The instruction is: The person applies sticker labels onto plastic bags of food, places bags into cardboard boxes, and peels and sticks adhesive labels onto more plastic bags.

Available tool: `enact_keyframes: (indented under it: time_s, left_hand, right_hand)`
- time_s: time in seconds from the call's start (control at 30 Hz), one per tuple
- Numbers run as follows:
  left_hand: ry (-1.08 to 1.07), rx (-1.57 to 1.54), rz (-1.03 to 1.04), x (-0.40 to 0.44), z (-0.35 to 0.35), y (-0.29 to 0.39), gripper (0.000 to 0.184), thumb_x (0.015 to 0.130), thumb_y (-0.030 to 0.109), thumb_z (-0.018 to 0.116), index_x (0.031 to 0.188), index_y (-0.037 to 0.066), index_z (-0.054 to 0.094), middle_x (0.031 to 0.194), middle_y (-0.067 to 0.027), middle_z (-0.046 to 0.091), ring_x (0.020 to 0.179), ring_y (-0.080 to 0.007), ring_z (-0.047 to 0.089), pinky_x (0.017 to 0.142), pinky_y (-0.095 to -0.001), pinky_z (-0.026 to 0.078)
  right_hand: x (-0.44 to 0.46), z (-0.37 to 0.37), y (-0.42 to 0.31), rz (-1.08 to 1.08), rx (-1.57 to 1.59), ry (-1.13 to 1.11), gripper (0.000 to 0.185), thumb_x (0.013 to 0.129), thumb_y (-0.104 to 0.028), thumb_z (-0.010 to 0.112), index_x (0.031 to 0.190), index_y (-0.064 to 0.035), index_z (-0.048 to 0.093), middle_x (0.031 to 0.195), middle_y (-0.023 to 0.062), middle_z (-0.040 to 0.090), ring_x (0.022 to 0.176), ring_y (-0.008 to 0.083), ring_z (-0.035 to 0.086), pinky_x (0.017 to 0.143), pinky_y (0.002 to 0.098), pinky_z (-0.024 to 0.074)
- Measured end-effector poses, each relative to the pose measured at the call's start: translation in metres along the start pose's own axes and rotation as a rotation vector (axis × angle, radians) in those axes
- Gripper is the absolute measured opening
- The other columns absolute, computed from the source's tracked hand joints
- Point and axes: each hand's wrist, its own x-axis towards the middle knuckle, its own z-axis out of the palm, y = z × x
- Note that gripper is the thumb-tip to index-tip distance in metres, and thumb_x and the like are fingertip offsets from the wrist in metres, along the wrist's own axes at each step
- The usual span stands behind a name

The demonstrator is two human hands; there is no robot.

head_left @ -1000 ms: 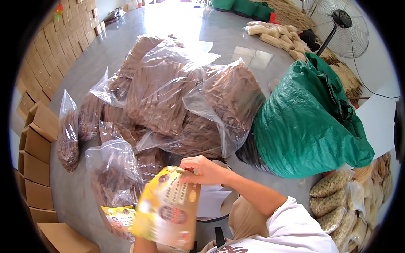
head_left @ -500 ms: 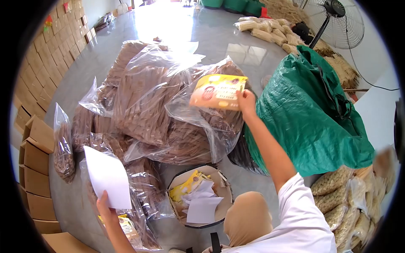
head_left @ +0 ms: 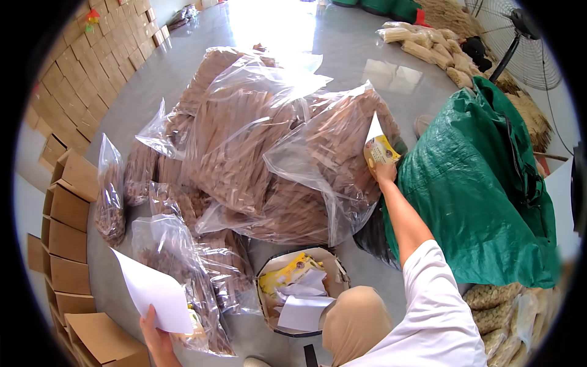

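My left hand [head_left: 157, 337] grips a sheet [head_left: 151, 292] by its lower edge, its white side facing up, over a clear bag [head_left: 202, 306] of brown strips at the lower left. Stretched out to the right, my right hand [head_left: 383, 171] holds a yellow printed sheet [head_left: 380, 149], curled so that some white shows. It is over the right end of the large bags of brown strips [head_left: 235, 140], beside the green sack [head_left: 471, 189]. An open container [head_left: 343, 278] by my knee holds yellow packaging and white papers.
Open cardboard boxes [head_left: 68, 240] line the left side, with stacked cartons [head_left: 92, 67] behind. Bags of pale goods [head_left: 422, 46] lie at the back right, near a fan [head_left: 520, 37]. More filled bags [head_left: 498, 312] lie at the lower right.
The yellow sheet, at first in front of me, moved with my right hand forward and right, towards the green sack, and has curled. The white-sided sheet came into view in my left hand.
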Motion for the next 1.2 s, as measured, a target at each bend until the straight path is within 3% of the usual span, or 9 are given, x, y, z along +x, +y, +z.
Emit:
enact_keyframes:
  time_s: [0.17,0.2,0.33,0.53,0.7,0.77,0.9,1.0,1.2]
  left_hand:
    - [0.049,0.059,-0.014,-0.009,0.001,0.007,0.036,0.08,0.019,0.058,0.109,0.0,0.047,0.099,-0.0072,0.055,0.09,-0.018,0.054,0.075,-0.0306,0.046]
    - [0.04,0.066,-0.009,-0.01,-0.001,0.008,0.036,0.08,0.02,0.058,0.109,0.001,0.047,0.099,-0.007,0.055,0.09,-0.0177,0.054,0.075,-0.0303,0.045]
    - [0.051,0.072,0.005,-0.013,-0.012,0.009,0.035,0.081,0.019,0.058,0.109,0.001,0.047,0.099,-0.0069,0.055,0.09,-0.0173,0.054,0.075,-0.0301,0.045]
    - [0.065,0.121,0.006,-0.021,-0.025,0.01,0.034,0.08,0.018,0.059,0.108,0.003,0.048,0.1,-0.0058,0.055,0.093,-0.0173,0.055,0.077,-0.0302,0.046]
    - [0.058,0.133,-0.008,-0.026,-0.029,0.01,0.036,0.081,0.019,0.058,0.11,0.002,0.047,0.1,-0.0055,0.055,0.092,-0.0169,0.055,0.076,-0.0295,0.046]
    - [0.062,0.136,-0.004,-0.027,-0.026,0.011,0.036,0.081,0.02,0.058,0.11,0.002,0.047,0.1,-0.0054,0.055,0.092,-0.0167,0.055,0.076,-0.0293,0.046]
    - [0.075,0.107,-0.012,-0.028,-0.021,0.013,0.036,0.081,0.02,0.058,0.11,0.002,0.046,0.099,-0.0051,0.055,0.091,-0.0161,0.055,0.075,-0.0289,0.047]
    - [0.082,0.085,-0.024,-0.028,-0.017,0.015,0.029,0.082,0.016,0.058,0.104,0.001,0.047,0.097,-0.0074,0.055,0.089,-0.0156,0.055,0.073,-0.0288,0.045]
    - [0.145,0.11,-0.014,-0.029,-0.013,0.015,0.028,0.082,0.017,0.058,0.103,0.002,0.048,0.096,-0.0062,0.056,0.088,-0.0147,0.054,0.075,-0.0286,0.044]
  right_hand:
    - [-0.002,0.018,0.007,0.066,-0.254,-0.08,0.057,0.068,-0.036,0.059,0.097,0.0121,0.054,0.115,0.0285,0.047,0.116,0.0404,0.037,0.09,0.0442,0.0351]
    - [-0.008,0.013,-0.003,0.128,-0.214,-0.107,0.071,0.069,-0.031,0.06,0.114,0.0179,0.037,0.128,0.0323,0.027,0.122,0.0447,0.024,0.098,0.0455,0.0267]
    - [-0.028,0.014,-0.011,0.13,-0.033,0.039,0.09,0.069,-0.019,0.06,0.128,0.0157,0.002,0.135,0.0323,0.011,0.125,0.0439,0.019,0.104,0.0474,0.0156]
    - [-0.05,-0.023,-0.039,-0.565,-0.189,0.289,0.085,0.073,-0.019,0.058,0.13,0.0139,0.005,0.139,0.0303,0.003,0.129,0.0423,0.008,0.105,0.0486,0.0066]
    - [0.004,0.039,0.025,-0.419,0.124,0.098,0.068,0.087,-0.029,0.043,0.13,0.0131,0.011,0.137,0.0293,0.015,0.131,0.0374,0.009,0.106,0.0437,0.0054]
    - [0.011,0.062,0.049,0.056,0.417,-0.046,0.067,0.088,-0.034,0.039,0.131,0.0118,0.014,0.136,0.0318,0.014,0.13,0.0382,0.009,0.106,0.0425,0.009]
    - [-0.007,0.05,0.036,-0.073,0.396,-0.003,0.07,0.089,-0.039,0.035,0.131,0.0113,0.012,0.137,0.0323,0.011,0.129,0.0408,0.008,0.106,0.0443,0.0092]
    - [-0.005,0.035,-0.006,-0.036,-0.11,0.138,0.076,0.087,-0.048,0.034,0.134,0.006,0.01,0.138,0.0302,0.008,0.127,0.0475,0.007,0.103,0.052,0.0073]
    - [0.004,0.011,-0.093,-0.142,-0.398,0.029,0.078,0.085,-0.054,0.034,0.137,-0.0011,0.01,0.14,0.0283,0.005,0.128,0.047,0.003,0.102,0.0532,0.005]
